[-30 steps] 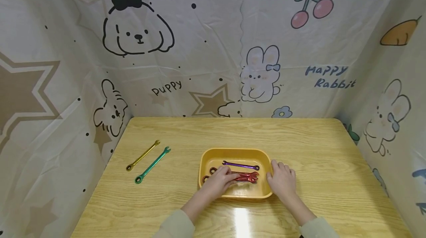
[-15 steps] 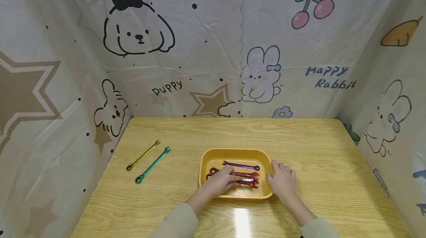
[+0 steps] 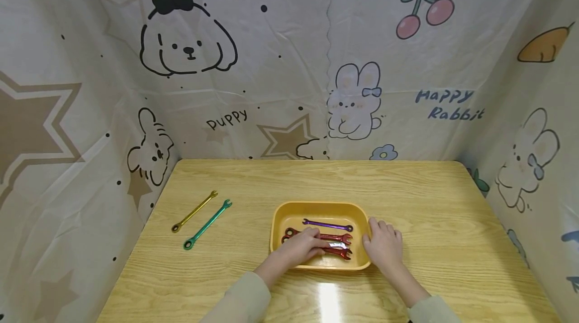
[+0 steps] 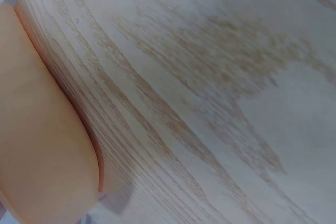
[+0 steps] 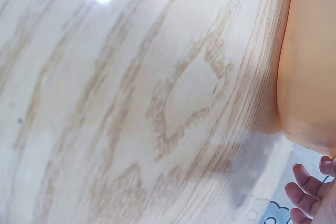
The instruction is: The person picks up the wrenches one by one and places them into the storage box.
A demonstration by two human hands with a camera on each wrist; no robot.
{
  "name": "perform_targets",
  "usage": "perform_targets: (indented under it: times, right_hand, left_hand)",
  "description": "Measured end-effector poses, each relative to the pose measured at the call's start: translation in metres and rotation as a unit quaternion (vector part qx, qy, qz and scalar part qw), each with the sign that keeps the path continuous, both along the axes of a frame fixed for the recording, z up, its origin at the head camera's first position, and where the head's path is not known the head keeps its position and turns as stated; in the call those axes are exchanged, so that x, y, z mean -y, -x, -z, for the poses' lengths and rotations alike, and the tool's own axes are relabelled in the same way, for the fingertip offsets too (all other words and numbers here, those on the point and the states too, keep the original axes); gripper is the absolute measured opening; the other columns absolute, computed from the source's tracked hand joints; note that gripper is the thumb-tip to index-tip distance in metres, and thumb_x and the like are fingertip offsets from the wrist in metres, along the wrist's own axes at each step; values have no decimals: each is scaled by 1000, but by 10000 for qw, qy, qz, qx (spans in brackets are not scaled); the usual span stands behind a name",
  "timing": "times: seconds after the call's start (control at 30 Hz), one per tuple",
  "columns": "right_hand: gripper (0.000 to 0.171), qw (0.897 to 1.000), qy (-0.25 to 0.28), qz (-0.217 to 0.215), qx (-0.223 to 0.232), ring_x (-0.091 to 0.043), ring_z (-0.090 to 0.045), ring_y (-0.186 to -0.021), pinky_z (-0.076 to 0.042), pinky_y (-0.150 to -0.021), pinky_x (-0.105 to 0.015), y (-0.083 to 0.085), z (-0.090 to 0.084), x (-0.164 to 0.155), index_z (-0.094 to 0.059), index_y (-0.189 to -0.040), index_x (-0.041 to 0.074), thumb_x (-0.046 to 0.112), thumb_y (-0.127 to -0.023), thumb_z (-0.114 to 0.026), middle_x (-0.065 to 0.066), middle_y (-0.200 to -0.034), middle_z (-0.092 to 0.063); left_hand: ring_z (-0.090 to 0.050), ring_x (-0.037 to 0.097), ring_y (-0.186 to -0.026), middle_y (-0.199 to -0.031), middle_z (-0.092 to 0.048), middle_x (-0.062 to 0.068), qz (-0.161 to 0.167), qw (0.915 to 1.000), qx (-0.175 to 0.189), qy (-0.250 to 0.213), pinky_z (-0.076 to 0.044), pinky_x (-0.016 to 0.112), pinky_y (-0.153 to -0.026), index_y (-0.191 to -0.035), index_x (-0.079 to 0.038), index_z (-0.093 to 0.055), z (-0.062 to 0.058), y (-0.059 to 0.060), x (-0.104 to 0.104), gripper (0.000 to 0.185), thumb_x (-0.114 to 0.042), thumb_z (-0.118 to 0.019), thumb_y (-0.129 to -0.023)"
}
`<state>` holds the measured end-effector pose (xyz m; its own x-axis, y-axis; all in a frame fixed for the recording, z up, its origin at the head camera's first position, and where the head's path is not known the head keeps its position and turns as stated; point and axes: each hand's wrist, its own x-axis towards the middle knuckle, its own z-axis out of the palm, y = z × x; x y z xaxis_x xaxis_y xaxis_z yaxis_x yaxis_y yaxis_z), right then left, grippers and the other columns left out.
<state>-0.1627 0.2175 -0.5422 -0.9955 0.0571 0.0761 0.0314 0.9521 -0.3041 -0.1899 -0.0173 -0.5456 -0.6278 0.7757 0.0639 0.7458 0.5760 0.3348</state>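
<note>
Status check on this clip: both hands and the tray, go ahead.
Left hand inside yellow tray, fingers on a red wrench. Right hand rests against the tray's right rim. Purple wrench lies in the tray too. Gold wrench and green wrench out on table.

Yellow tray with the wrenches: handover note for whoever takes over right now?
Left hand: inside the yellow tray, fingers on the two red wrenches; whether it actually grips them cannot be told.
Right hand: fingers relaxed against the tray's right rim, steadying it.
In the tray: the two red wrenches and a purple wrench toward the far side.
Out on the table, to the left: gold wrench and green wrench, side by side, untouched.
Done: three wrenches in the tray. Left, probably: gold and green.
</note>
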Motion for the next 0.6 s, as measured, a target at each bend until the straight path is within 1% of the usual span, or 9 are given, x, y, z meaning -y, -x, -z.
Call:
perform_targets:
  times: [0.2,0.37,0.6]
  right_hand:
    - [35,10000,24,-2,0,-38,-49,-96,-31,-84,-54,0,0,0,-49,-115,3,20,-85,-53,-19,-101,-56]
    - [34,10000,36,4,-24,-37,-49,-96,-32,-84,-53,0,0,0,-49,-114,4,21,-85,-53,-18,-101,-56]
    - [34,10000,39,10,-28,-37,-49,-95,-32,-84,-53,0,-1,0,-50,-114,3,21,-84,-53,-18,-100,-56]
  left_hand:
    - [-37,4,-67,-78,-45,-5,135,9998,-107,-38,-31,11,-57,-109,-19,-69,3,3,-1,23,-24,-60,-88]
    - [-39,4,-68,-80,-47,-5,149,9998,-91,131,-33,11,-58,-107,-20,-69,5,4,-1,21,-24,-59,-89]
    - [-41,3,-67,-80,-49,-6,140,9992,-195,324,-32,11,-57,-107,-23,-69,4,5,-3,21,-25,-59,-89]
